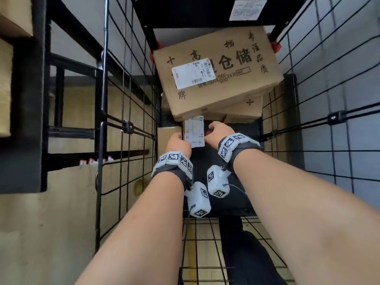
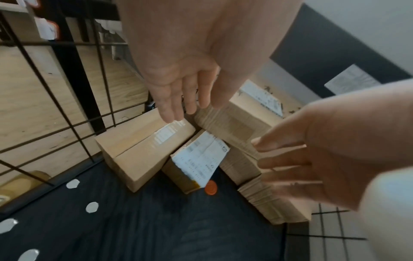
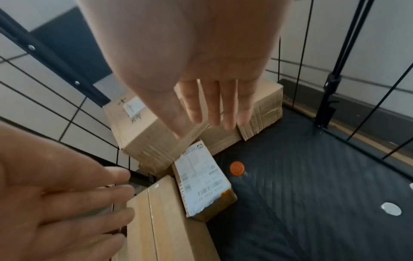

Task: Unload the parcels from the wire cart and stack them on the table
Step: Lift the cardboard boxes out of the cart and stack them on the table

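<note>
Both arms reach down into the black wire cart [image 1: 131, 128]. A small parcel [image 1: 194, 131] [image 2: 196, 162] [image 3: 203, 183] with a white label lies on the cart's dark floor. My left hand [image 1: 176, 145] [image 2: 183, 98] and right hand [image 1: 216, 130] [image 3: 214, 109] hover on either side of it, fingers straight, holding nothing. A taped brown box [image 1: 168, 134] [image 2: 138, 150] [image 3: 165, 220] lies left of the small parcel. A large printed carton [image 1: 218, 75] leans over other cartons [image 1: 242, 112] at the far end.
Wire grid walls [image 1: 329, 120] close in the cart on both sides. An orange disc [image 2: 210, 188] [image 3: 237, 168] and white dots [image 2: 92, 207] mark the dark floor mat. A black shelf frame [image 1: 28, 99] and wooden surfaces stand left of the cart.
</note>
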### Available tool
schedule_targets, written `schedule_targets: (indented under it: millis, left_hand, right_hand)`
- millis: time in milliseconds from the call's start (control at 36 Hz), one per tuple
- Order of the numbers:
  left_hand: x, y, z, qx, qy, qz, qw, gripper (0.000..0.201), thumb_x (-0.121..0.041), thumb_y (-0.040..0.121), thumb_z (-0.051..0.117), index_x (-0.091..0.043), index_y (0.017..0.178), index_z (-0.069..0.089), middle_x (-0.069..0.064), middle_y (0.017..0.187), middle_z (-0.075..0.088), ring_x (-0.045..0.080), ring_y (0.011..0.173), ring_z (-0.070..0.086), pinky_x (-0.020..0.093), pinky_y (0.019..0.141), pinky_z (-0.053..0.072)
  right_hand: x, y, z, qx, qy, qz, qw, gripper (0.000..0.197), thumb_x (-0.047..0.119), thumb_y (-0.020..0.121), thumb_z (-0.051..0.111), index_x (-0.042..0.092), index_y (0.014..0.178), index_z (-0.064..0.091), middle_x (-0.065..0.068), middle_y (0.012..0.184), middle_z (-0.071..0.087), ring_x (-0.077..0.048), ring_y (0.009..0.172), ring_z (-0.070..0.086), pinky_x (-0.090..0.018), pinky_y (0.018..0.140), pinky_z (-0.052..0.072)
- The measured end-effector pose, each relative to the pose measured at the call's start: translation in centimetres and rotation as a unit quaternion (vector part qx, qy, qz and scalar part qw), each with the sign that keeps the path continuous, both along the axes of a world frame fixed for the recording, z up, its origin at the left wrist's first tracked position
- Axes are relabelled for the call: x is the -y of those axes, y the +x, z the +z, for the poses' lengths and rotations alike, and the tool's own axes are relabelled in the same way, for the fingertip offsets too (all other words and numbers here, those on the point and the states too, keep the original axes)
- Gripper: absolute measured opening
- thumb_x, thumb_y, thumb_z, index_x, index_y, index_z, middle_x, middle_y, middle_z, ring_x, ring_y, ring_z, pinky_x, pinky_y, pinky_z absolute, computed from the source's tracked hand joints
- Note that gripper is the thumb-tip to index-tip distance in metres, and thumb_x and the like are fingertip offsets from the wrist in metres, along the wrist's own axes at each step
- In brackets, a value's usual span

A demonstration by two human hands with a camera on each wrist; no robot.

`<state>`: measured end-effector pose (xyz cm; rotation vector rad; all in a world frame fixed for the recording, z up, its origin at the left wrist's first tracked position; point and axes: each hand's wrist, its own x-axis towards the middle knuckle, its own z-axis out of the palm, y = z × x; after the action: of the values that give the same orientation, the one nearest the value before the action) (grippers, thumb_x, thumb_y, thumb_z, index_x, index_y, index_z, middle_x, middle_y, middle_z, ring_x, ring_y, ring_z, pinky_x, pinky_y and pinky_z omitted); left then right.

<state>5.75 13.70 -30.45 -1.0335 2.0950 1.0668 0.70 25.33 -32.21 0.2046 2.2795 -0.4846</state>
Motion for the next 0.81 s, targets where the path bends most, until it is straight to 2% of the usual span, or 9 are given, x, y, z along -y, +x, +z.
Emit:
schedule_targets:
  millis: [83, 194, 222, 278, 333, 417, 556, 667, 806]
  left_hand:
    - [-0.1, 0.5, -1.7, -0.006, 0.010, -0.003, 1.000, 0.046, -0.009, 0.097, 0.040, -0.017, 0.141, 0.042, 0.005, 0.140, 0.050, 0.026, 0.123, 0.050, 0.031, 0.094, 0.040]
    - [-0.1, 1.2, -4.2, -0.003, -0.012, -0.027, 1.000, 0.041, -0.007, 0.094, 0.043, -0.015, 0.133, 0.050, 0.009, 0.133, 0.053, 0.028, 0.112, 0.056, 0.033, 0.085, 0.045]
    - [0.0, 1.4, -4.8, -0.001, -0.028, -0.037, 0.999, 0.043, -0.007, 0.093, 0.044, -0.015, 0.134, 0.049, 0.009, 0.136, 0.050, 0.028, 0.117, 0.053, 0.035, 0.090, 0.045]
    - [0.4, 1.7, -6.2, 0.011, -0.060, -0.057, 0.997, 0.050, -0.006, 0.092, 0.044, -0.015, 0.141, 0.042, 0.007, 0.148, 0.037, 0.027, 0.134, 0.038, 0.037, 0.108, 0.034]
    - [0.8, 2.2, -7.3, 0.025, -0.075, -0.081, 0.994, 0.056, -0.008, 0.092, 0.045, -0.016, 0.147, 0.034, 0.004, 0.157, 0.022, 0.025, 0.143, 0.022, 0.036, 0.116, 0.021]
    - [1.6, 3.0, -8.7, 0.032, -0.088, -0.112, 0.989, 0.060, -0.011, 0.092, 0.044, -0.018, 0.149, 0.027, 0.003, 0.160, 0.009, 0.026, 0.145, 0.012, 0.038, 0.117, 0.017]
    - [2.6, 3.6, -9.8, 0.089, -0.079, -0.089, 0.989, 0.071, -0.008, 0.091, 0.047, -0.014, 0.153, 0.012, 0.008, 0.160, -0.002, 0.027, 0.146, 0.007, 0.038, 0.118, 0.015]
    - [3.0, 3.7, -10.1, 0.087, -0.068, -0.023, 0.994, 0.071, -0.005, 0.089, 0.050, -0.011, 0.151, 0.016, 0.012, 0.158, 0.013, 0.029, 0.142, 0.021, 0.041, 0.116, 0.024]
    - [3.2, 3.6, -9.9, 0.110, -0.042, 0.022, 0.993, 0.054, -0.009, 0.088, 0.048, -0.004, 0.139, 0.032, 0.019, 0.137, 0.041, 0.035, 0.120, 0.048, 0.043, 0.099, 0.042]
  right_hand:
    - [0.5, 0.0, -1.5, 0.011, -0.005, 0.003, 1.000, 0.043, 0.016, 0.089, 0.058, 0.016, 0.131, 0.050, -0.006, 0.125, 0.061, -0.024, 0.108, 0.060, -0.029, 0.082, 0.046]
    - [0.8, 0.1, -3.8, 0.035, -0.012, 0.010, 0.999, 0.045, 0.018, 0.088, 0.057, 0.016, 0.132, 0.048, -0.006, 0.123, 0.061, -0.026, 0.104, 0.061, -0.027, 0.074, 0.044]
    - [0.9, 0.1, -4.4, 0.039, -0.012, 0.015, 0.999, 0.043, 0.017, 0.088, 0.057, 0.016, 0.130, 0.049, -0.006, 0.122, 0.062, -0.026, 0.103, 0.062, -0.028, 0.074, 0.045]
    - [1.1, 0.1, -5.3, 0.047, -0.013, 0.028, 0.998, 0.043, 0.016, 0.088, 0.056, 0.016, 0.130, 0.050, -0.007, 0.124, 0.060, -0.027, 0.105, 0.061, -0.030, 0.080, 0.049]
    - [1.5, 0.1, -6.1, 0.045, -0.013, 0.054, 0.997, 0.049, 0.013, 0.088, 0.055, 0.016, 0.136, 0.047, -0.009, 0.133, 0.054, -0.027, 0.114, 0.057, -0.031, 0.091, 0.047]
    - [2.8, 0.0, -6.9, 0.023, -0.030, 0.123, 0.992, 0.053, 0.011, 0.087, 0.052, 0.017, 0.139, 0.045, -0.010, 0.139, 0.042, -0.032, 0.126, 0.045, -0.037, 0.105, 0.039]
    - [5.3, 0.5, -7.7, -0.009, -0.049, 0.149, 0.988, 0.045, 0.019, 0.089, 0.049, 0.018, 0.135, 0.049, -0.011, 0.133, 0.044, -0.033, 0.123, 0.045, -0.043, 0.101, 0.042]
    - [6.6, 0.8, -7.9, -0.014, -0.029, 0.123, 0.992, 0.053, 0.013, 0.084, 0.054, 0.015, 0.136, 0.044, -0.013, 0.129, 0.046, -0.033, 0.122, 0.043, -0.041, 0.098, 0.043]
    - [7.6, 1.4, -7.7, 0.041, -0.046, 0.087, 0.994, 0.046, 0.008, 0.090, 0.047, 0.008, 0.135, 0.040, -0.018, 0.119, 0.057, -0.035, 0.106, 0.059, -0.035, 0.080, 0.047]
